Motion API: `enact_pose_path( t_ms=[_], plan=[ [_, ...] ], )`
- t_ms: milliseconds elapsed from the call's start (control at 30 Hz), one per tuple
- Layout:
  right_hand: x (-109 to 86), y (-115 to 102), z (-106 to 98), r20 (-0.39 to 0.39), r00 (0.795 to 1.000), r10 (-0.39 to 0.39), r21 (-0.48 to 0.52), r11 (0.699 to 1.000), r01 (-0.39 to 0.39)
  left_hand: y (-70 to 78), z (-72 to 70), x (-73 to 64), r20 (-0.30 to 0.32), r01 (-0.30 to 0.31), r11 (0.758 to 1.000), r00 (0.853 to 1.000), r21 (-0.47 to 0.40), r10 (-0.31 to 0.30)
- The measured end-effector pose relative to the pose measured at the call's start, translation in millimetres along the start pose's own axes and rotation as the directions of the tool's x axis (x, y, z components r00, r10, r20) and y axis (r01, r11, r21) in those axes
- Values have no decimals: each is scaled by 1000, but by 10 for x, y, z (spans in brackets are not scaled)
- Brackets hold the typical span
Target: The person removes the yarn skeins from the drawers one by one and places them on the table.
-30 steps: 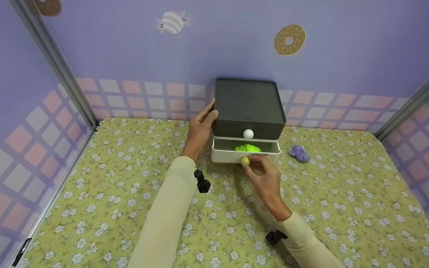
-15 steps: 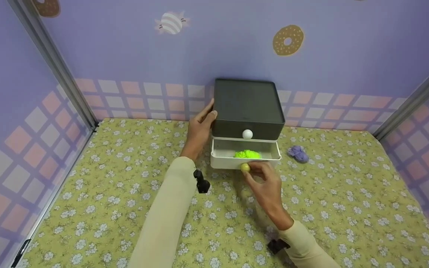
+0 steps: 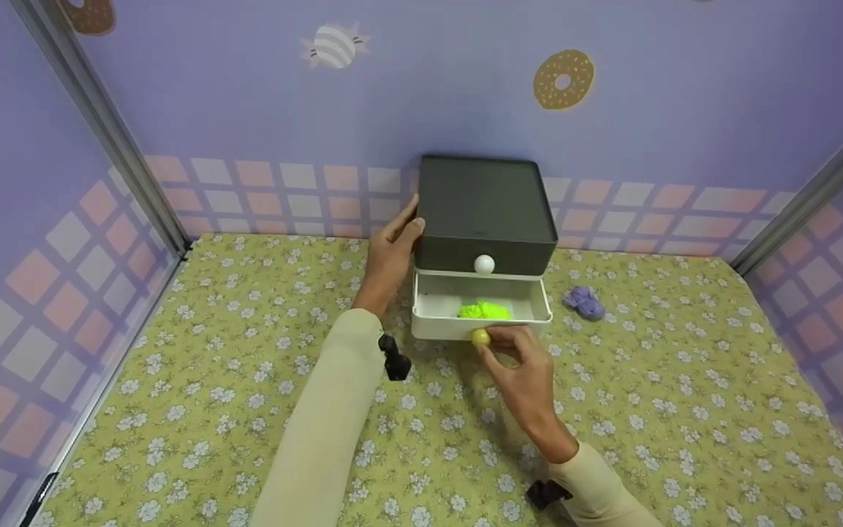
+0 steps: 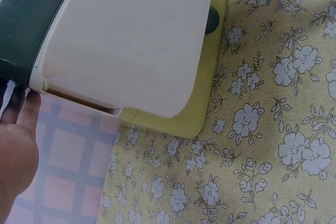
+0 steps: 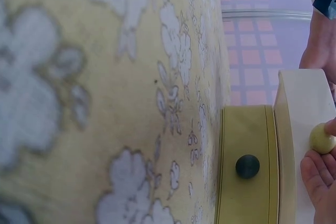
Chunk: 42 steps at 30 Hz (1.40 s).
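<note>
A small drawer cabinet (image 3: pixel 484 201) with a dark grey top tier stands against the back wall. Its white middle drawer (image 3: pixel 440 329) is pulled out, and a crumpled neon-green bundle (image 3: pixel 485 310) lies inside. My right hand (image 3: pixel 526 377) pinches that drawer's round yellow knob (image 5: pixel 322 139) between thumb and fingers. On the cabinet's left side, my left hand (image 3: pixel 390 252) rests with fairly straight fingers against the dark tier; the left wrist view shows its fingertips (image 4: pixel 30 103) near the seam with the white tier. The bottom yellow drawer (image 5: pixel 244 129) is closed, its dark knob (image 5: pixel 248 166) visible.
A crumpled purple bundle (image 3: pixel 584 302) lies on the flowered tablecloth (image 3: pixel 656 395), right of the cabinet. A white knob (image 3: pixel 484 264) sits on the closed grey top drawer. Purple patterned walls (image 3: pixel 246 95) enclose the back and both sides.
The white drawer has slid farther out towards me, drawn by my right hand on its knob, and more of its inside shows with the green bundle. My left hand has stayed against the cabinet.
</note>
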State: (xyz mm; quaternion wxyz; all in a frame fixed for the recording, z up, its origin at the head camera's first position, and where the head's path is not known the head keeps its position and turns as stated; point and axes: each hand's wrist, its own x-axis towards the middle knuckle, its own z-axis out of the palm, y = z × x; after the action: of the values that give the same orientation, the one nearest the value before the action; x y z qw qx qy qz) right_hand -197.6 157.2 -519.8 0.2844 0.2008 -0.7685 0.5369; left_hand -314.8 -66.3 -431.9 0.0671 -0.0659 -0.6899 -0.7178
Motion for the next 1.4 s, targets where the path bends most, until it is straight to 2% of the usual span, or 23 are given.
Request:
enact_pose_path(
  t_ms=[367, 533, 667, 833, 1067, 1400],
  plan=[
    [-52, -29, 7, 23, 1000, 7, 13, 1000, -7, 2, -13, -5, -9, -2, 1000, 1000, -9, 2],
    [-53, -43, -38, 64, 998, 13, 9, 1000, -14, -1, -17, -7, -3, -10, 1000, 1000, 7, 10],
    [-25, -63, -85, 84, 996, -38, -12, 999, 40, -13, -14, -1, -1, -5, 1000, 1000, -12, 5],
    [46, -95, -163, 74, 989, -127, -66, 989, 132, -16, -11, -3, -3, 10, 1000, 1000, -8, -10],
    [218, -174, -291, 86, 969, -230, -116, 964, 240, -7, -6, 1, -12, 14, 1000, 1000, 5, -14],
    [455, -144, -408, 176, 951, -255, -176, 942, 285, 13, -1, -7, -10, 29, 999, 1000, 27, -29]
  ],
)
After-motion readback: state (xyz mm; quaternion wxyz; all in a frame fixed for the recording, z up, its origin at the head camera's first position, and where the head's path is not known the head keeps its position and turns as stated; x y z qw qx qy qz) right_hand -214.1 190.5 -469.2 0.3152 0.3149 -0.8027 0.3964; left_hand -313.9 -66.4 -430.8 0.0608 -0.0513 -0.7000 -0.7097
